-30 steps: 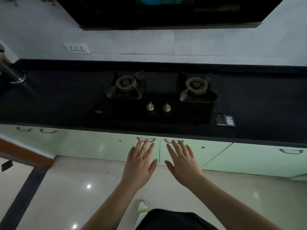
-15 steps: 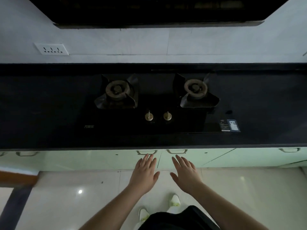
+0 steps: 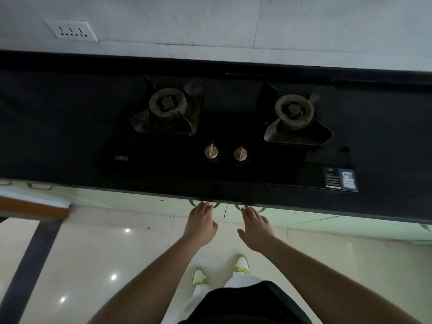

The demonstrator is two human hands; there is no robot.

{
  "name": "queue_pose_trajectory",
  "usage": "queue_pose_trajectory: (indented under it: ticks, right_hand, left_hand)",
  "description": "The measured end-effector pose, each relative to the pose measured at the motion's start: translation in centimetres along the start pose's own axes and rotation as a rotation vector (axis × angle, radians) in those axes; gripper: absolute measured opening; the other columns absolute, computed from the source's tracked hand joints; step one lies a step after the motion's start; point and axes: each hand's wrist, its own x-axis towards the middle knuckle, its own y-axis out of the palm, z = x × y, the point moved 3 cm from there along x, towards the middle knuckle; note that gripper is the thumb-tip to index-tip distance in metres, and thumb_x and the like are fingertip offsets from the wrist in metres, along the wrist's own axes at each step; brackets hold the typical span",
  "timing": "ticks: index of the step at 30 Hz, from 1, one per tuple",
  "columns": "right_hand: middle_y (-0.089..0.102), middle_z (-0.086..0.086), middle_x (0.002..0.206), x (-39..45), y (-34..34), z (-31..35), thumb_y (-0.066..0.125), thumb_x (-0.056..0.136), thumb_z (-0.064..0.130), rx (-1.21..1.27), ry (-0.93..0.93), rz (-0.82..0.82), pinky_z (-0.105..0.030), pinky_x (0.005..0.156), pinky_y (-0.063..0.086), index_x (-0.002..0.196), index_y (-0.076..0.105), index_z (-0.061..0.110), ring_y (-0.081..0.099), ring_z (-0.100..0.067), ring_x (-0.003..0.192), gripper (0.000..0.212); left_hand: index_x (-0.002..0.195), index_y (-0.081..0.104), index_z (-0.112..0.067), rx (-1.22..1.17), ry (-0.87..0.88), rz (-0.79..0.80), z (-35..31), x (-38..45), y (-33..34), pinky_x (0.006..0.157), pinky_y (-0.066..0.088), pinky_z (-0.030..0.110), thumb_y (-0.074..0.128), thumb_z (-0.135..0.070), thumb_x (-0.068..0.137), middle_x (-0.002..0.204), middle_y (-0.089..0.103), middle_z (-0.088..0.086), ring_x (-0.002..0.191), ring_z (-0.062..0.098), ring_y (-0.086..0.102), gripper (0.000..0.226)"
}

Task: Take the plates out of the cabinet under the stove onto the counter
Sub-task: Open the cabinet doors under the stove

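Opening the two cabinet doors under the stove (image 3: 229,127).

Left hand (image 3: 201,224) and right hand (image 3: 256,228) reach, fingers extended, to the left door handle (image 3: 193,203) and right door handle (image 3: 238,207); the counter (image 3: 58,136) edge hides the fingertips, so whether either is gripped cannot be told. Hook each handle fully, then pull both outward evenly. Plates are unseen, presumably behind the closed doors (image 3: 145,202).

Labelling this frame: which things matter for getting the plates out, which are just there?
Job:
left hand
right hand
left door handle
right door handle
cabinet doors, closed
counter

Just there:
burners
knobs
wall socket
sticker
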Motion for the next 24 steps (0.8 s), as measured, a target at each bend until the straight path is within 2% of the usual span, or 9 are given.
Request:
queue_pose_trajectory:
  ticks: [3, 6, 10, 17, 24]
  right_hand:
    - [0.008, -0.007, 0.164, 1.5, -0.2, -1.1, 0.041, 0.099, 0.043, 0.052, 0.034, 0.077, -0.040, 0.119, 0.015, 0.155, 0.003, 0.010, 0.009, -0.022, 0.149, 0.075]
    - [0.018, -0.008, 0.161, 2.4, -0.6, -2.1, 0.042, 0.100, 0.041, 0.023, 0.002, 0.155, -0.044, 0.115, 0.025, 0.155, 0.007, 0.018, 0.018, -0.025, 0.147, 0.069]
    - [0.029, -0.008, 0.155, 2.7, -0.9, -2.4, 0.042, 0.100, 0.037, 0.004, -0.027, 0.203, -0.047, 0.105, 0.036, 0.155, 0.009, 0.030, 0.028, -0.028, 0.141, 0.064]
    - [0.031, -0.008, 0.152, 0.6, 1.0, -2.2, 0.042, 0.099, 0.035, -0.095, -0.048, 0.149, -0.045, 0.099, 0.044, 0.154, 0.009, 0.027, 0.033, -0.028, 0.137, 0.064]
    - [0.042, -0.004, 0.146, -4.2, 3.9, -2.3, 0.048, 0.098, 0.036, -0.020, -0.040, 0.094, -0.042, 0.097, 0.047, 0.148, 0.031, 0.026, 0.041, -0.025, 0.133, 0.053]
  left_hand:
    - [0.154, 0.018, -0.010, -0.055, -0.006, 0.060, 0.2, 0.6, 0.5, 0.120, 0.018, 0.037, 0.045, -0.027, 0.097, 0.160, 0.025, 0.009, 0.147, 0.023, 0.021, 0.065]
    - [0.156, 0.011, -0.015, -0.041, -0.014, 0.086, 0.5, 0.3, 1.2, 0.120, 0.018, 0.037, 0.047, -0.028, 0.097, 0.163, 0.016, 0.006, 0.148, 0.022, 0.017, 0.070]
    - [0.155, 0.018, -0.018, -0.017, -0.035, 0.103, 0.6, -0.1, 1.0, 0.116, 0.025, 0.039, 0.045, -0.031, 0.098, 0.158, 0.027, 0.003, 0.144, 0.021, 0.024, 0.064]
    - [0.151, 0.028, -0.018, -0.033, -0.117, 0.121, 0.8, -3.5, 2.6, 0.112, 0.036, 0.041, 0.050, -0.034, 0.097, 0.155, 0.033, 0.002, 0.142, 0.020, 0.030, 0.060]
    - [0.147, 0.035, -0.022, -0.039, -0.128, 0.144, 1.6, -7.6, 3.6, 0.107, 0.039, 0.039, 0.052, -0.037, 0.097, 0.152, 0.038, 0.000, 0.138, 0.020, 0.037, 0.055]
